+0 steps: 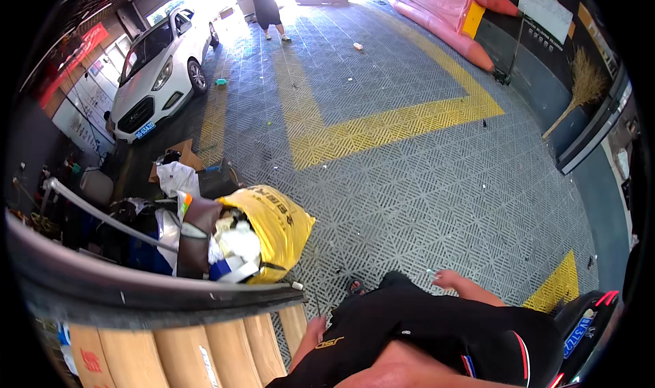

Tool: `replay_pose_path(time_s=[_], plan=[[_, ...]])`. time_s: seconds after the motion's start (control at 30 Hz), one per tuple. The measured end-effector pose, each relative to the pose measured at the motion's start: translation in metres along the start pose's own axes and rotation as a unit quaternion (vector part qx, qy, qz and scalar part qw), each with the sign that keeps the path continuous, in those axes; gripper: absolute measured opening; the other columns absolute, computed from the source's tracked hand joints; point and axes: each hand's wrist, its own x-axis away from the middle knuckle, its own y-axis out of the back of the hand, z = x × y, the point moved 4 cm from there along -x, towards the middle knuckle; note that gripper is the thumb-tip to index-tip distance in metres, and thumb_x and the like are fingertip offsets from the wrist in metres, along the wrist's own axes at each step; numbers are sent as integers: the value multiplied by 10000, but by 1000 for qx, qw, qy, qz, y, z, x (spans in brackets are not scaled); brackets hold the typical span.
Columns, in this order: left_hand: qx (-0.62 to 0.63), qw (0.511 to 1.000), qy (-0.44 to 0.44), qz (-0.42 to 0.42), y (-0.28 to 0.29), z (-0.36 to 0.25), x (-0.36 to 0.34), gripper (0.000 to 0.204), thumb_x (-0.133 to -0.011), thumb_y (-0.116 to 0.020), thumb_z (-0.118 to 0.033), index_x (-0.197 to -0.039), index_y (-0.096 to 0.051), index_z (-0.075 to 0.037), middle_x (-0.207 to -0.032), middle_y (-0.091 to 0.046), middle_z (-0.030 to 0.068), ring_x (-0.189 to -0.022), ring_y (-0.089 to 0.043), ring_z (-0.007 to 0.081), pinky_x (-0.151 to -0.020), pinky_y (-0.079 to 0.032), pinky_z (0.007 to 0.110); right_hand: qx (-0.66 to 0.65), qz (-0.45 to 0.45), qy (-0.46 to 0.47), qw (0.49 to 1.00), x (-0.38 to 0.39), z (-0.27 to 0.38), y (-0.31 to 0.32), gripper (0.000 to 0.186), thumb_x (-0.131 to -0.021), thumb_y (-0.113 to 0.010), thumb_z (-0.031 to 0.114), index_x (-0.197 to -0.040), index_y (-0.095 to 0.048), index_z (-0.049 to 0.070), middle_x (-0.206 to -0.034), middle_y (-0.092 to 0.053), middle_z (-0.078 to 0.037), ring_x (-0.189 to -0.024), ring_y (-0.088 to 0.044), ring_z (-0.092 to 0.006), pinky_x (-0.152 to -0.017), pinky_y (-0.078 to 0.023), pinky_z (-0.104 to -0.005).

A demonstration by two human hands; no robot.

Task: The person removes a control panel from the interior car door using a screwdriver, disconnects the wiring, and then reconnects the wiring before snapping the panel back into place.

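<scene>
My left hand (315, 331) is low in the view, beside the tan panels and the dark curved edge. Its fingers look closed, with a thin dark stick-like thing (318, 307) rising from them; its kind is too small to tell. Out to the right of my black shirt, above the patterned floor, is my right hand (447, 278). Its fingers are drawn together at a small pale thing (431, 271) that I cannot make out. Nearest to my left hand stands a yellow bag (283, 228), stuffed with crumpled white paper and other refuse.
Cardboard-coloured panels (184, 357) stand at the lower left. A white car (160, 71) is parked at the far left, and a person (263, 6) stands at the back. A broom (580, 88) leans on the right wall; another car's rear (587, 333) shows lower right.
</scene>
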Motion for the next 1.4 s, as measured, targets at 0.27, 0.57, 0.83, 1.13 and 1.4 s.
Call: replay_pose_path(time_s=[0.27, 0.57, 0.83, 1.13, 1.4], plan=[[219, 957, -15, -187, 327, -212, -241, 538, -988, -528, -496, -1006, -721, 7, -851, -730, 203, -840, -706, 378, -766, -521, 467, -102, 3, -217, 971, -119, -145, 69, 365, -834, -647, 346, -932, -757, 12, -890, -761, -152, -814, -749, -303, -772, -595, -418], [6, 995, 94, 14, 322, -185, -321, 570, -992, -519, -504, -1135, -673, 26, -1038, -714, 258, -1011, -672, 425, -890, -512, 494, -71, -44, -139, 987, -435, 50, 401, 717, -813, -681, 468, -1374, -583, 33, -1408, -574, -226, -1308, -548, -394, -1091, -460, -443], [237, 958, 162, 13, 364, -305, -462, 557, -993, -504, -488, -1060, -684, 34, -955, -710, 252, -931, -668, 425, -847, -508, 482, -63, -408, 214, 885, -623, 322, 844, 839, -836, -767, 345, -1506, -387, 13, -1517, -450, -241, -1430, -404, -392, -1185, -345, -430], [98, 988, 83, -83, 552, -345, -639, 556, -993, -487, -471, -975, -696, 44, -862, -706, 245, -842, -664, 425, -800, -504, 467, -114, -441, 360, 814, -693, 587, 1056, 1034, -802, -832, 354, -1566, -247, -25, -1612, -297, -263, -1501, -295, -399, -1231, -262, -445], [457, 802, 97, -372, 773, -420, -723, 483, -1009, -550, -425, -904, -654, 35, -792, -682, 120, -715, -662, 237, -693, -505, 381, -113, -521, 411, 739, -817, 687, 1269, 1076, -762, -865, 327, -1559, -243, -40, -1602, -303, -278, -1499, -291, -414, -1230, -268, -444]])
